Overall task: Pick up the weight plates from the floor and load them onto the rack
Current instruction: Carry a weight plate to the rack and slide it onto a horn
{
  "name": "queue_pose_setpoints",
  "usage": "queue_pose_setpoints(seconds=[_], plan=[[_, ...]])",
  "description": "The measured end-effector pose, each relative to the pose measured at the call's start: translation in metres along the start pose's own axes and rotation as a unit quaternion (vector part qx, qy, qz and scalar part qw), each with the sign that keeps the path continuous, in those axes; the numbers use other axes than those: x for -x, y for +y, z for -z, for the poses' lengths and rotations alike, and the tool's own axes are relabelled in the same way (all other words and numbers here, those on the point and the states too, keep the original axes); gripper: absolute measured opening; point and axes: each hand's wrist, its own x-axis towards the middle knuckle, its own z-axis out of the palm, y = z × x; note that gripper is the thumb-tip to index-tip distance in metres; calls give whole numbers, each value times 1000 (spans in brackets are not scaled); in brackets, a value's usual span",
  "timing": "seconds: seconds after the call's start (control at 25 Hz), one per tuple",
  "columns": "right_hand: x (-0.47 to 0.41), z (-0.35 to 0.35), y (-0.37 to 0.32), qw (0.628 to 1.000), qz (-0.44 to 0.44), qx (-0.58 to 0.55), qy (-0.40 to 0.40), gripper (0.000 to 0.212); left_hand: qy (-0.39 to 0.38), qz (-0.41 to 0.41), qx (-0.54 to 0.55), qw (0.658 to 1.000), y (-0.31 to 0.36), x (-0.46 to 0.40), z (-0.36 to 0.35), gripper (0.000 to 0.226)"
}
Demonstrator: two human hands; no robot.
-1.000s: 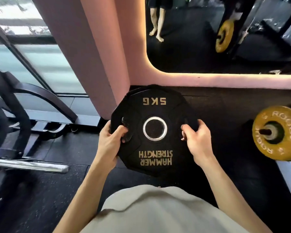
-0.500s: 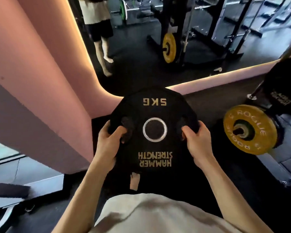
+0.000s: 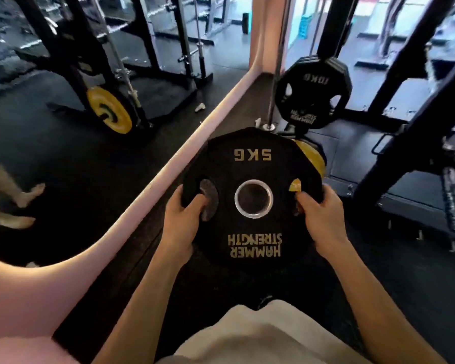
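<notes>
A black weight plate (image 3: pixel 251 198) marked "5KG" and "HAMMER STRENGTH" in gold lettering occupies the centre of the frame, held flat-face toward the camera with the lettering upside down. The left hand (image 3: pixel 183 219) grasps the plate at its left edge, with the thumb hooked into the left grip slot and the fingers wrapped behind the rim. The right hand (image 3: pixel 322 216) grasps the right edge in the same manner, thumb at the right grip slot. A metal-ringed centre hole sits between the two hands. The plate is clear of the floor (image 3: pixel 394 271), which is dark rubber matting. Directly behind the upper right edge of the held plate, a yellow plate (image 3: pixel 313 158) is partly visible, and its colour shows through the right grip slot. Above it, in the upper centre right of the frame, a black plate marked "10KG" (image 3: pixel 313 93) hangs on the rack (image 3: pixel 415 143), whose black steel uprights and braces fill the right side of the frame. A pink mirror frame (image 3: pixel 153 185) runs diagonally from lower left to upper centre. The mirror (image 3: pixel 63 153) fills the upper left and shows a reflected yellow plate (image 3: pixel 108 111) on a black rack, and bare feet at the left edge. A light-coloured shirt (image 3: pixel 260 337) fills the bottom centre of the frame.
</notes>
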Motion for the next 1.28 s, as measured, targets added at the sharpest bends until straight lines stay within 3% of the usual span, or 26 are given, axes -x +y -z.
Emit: queue_pose_setpoints(seconds=[0.2, 0.44, 0.84, 1.28], plan=[[-41, 10, -8, 995, 11, -17, 95, 4, -95, 5, -20, 995, 25, -68, -51, 31], [-121, 20, -45, 988, 55, -20, 146, 4, -173, -35, -20, 984, 69, -136, -119, 31], [-260, 34, -145, 965, 163, -12, 204, 3, -193, -135, 56, 970, 165, -235, -235, 22], [-435, 16, -247, 933, 263, -15, 244, 14, -213, -234, 57, 947, 274, -394, -349, 12]])
